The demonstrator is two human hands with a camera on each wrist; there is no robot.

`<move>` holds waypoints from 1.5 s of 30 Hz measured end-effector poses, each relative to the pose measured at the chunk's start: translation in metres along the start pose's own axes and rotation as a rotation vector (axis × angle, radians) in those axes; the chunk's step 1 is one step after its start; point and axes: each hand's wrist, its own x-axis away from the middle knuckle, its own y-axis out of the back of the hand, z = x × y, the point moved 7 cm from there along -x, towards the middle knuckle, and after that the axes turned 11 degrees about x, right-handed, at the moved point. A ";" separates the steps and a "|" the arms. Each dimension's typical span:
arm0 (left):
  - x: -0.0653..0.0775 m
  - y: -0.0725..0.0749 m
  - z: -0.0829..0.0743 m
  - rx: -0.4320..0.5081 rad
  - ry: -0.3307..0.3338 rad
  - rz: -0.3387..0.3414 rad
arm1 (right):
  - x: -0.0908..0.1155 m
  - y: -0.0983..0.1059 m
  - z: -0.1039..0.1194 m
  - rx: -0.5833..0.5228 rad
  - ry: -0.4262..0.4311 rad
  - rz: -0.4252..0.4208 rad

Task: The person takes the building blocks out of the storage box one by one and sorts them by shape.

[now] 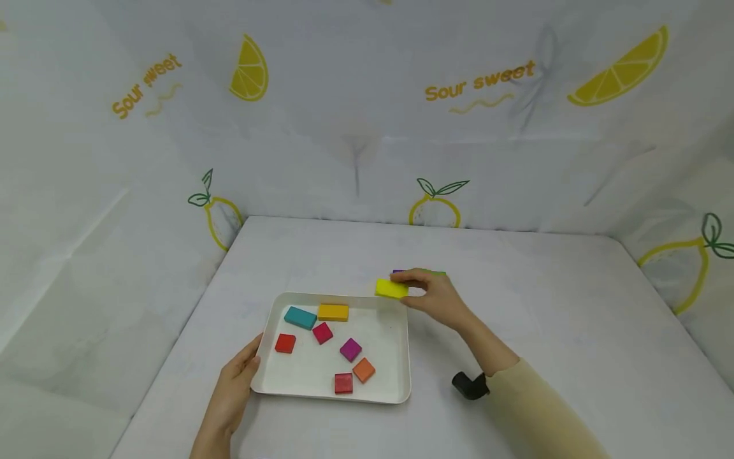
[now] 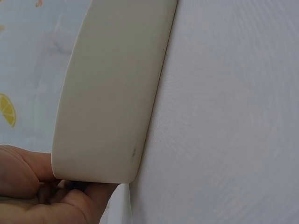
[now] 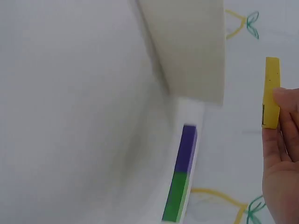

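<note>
Head view: we see a white tray (image 1: 395, 331) on a grey table (image 1: 562, 331), with lemon-print sheeting around. The left hand (image 1: 235, 386) grips the tray's near-left rim, thumb over the edge. In the tray lie a teal block (image 1: 301, 317), an amber block (image 1: 333, 312), a red block (image 1: 285, 343), a crimson block (image 1: 322, 333), a magenta block (image 1: 350, 349), an orange block (image 1: 364, 370) and a second red block (image 1: 343, 383). The right hand (image 1: 436, 296) pinches a yellow block (image 1: 391, 289) just above the tray's far-right corner; purple and green edges show behind the fingers. Left wrist view: we see the tray's (image 2: 112, 93) underside close up, the left hand (image 2: 42, 191) curled under its rim, the table (image 2: 224, 116) beside it. Right wrist view: the right hand (image 3: 282, 154) holds the yellow block (image 3: 271, 91) by one end between the fingertips; a purple block (image 3: 187, 147) and a green block (image 3: 176, 196) lie end to end on the table (image 3: 70, 116), touching, apart from the hand; the tray's (image 3: 191, 46) corner sits near them.
</note>
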 end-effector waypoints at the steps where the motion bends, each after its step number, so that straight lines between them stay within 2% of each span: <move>1: 0.000 0.000 0.000 0.000 -0.001 0.002 | 0.002 0.010 -0.010 -0.003 -0.027 -0.025; 6: 0.000 -0.002 -0.002 0.006 -0.003 0.012 | 0.010 0.057 -0.061 0.031 -0.179 -0.140; 10: 0.000 -0.003 -0.004 0.007 -0.006 0.015 | 0.019 0.082 -0.093 0.094 -0.261 -0.189; 14: 0.000 -0.003 -0.005 0.004 -0.008 0.014 | 0.028 0.092 -0.113 0.156 -0.304 -0.179; 21: -0.001 -0.004 -0.005 0.010 -0.008 0.018 | 0.040 0.093 -0.141 0.229 -0.405 -0.142; 26: -0.001 -0.002 -0.004 0.005 -0.001 0.007 | 0.039 0.088 -0.151 0.224 -0.431 -0.096; 37: -0.001 -0.001 -0.002 0.007 -0.001 0.013 | 0.028 0.086 -0.150 0.239 -0.390 -0.009; 45: 0.000 0.000 0.001 0.012 0.003 0.014 | 0.016 0.087 -0.154 0.209 -0.412 0.044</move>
